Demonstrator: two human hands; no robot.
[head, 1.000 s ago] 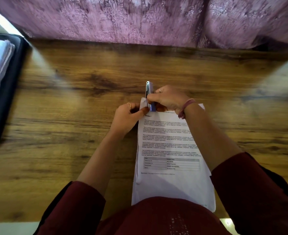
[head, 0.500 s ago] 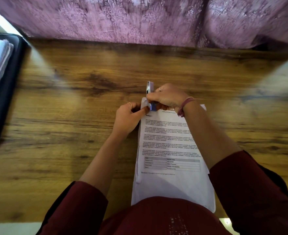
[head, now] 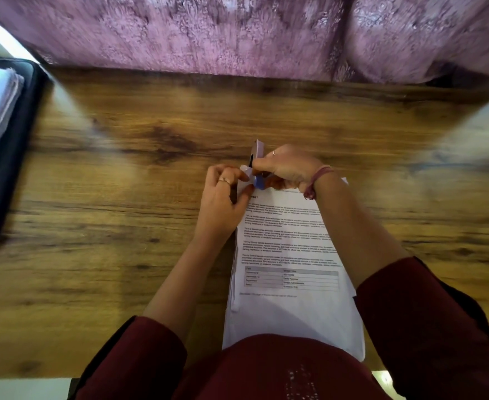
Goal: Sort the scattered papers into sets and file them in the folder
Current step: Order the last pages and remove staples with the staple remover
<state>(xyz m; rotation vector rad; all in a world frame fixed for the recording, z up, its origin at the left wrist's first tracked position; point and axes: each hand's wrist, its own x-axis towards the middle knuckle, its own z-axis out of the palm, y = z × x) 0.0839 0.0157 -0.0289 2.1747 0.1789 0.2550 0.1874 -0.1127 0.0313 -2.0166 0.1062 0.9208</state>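
While the wooden table (head: pixel 122 197) takes up most of the view, there's a purple patterned cloth (head: pixel 237 30) along its far edge and a black folder (head: pixel 9 157) sitting way off at the left edge, with a thick wad of pages in it. The set of printed papers (head: pixel 289 255) lies flat in the middle of the table, near end running right up to the person's maroon top. All the action is at the far-left corner of that set: the left hand (head: pixel 223 197) pinches that corner, which is bent up a bit, so its grip is closed on the papers. Right beside it, touching, the right hand (head: pixel 286 168) has its grip wrapped round a small blue stapler (head: pixel 257 166), which stands tilted up over the same corner.
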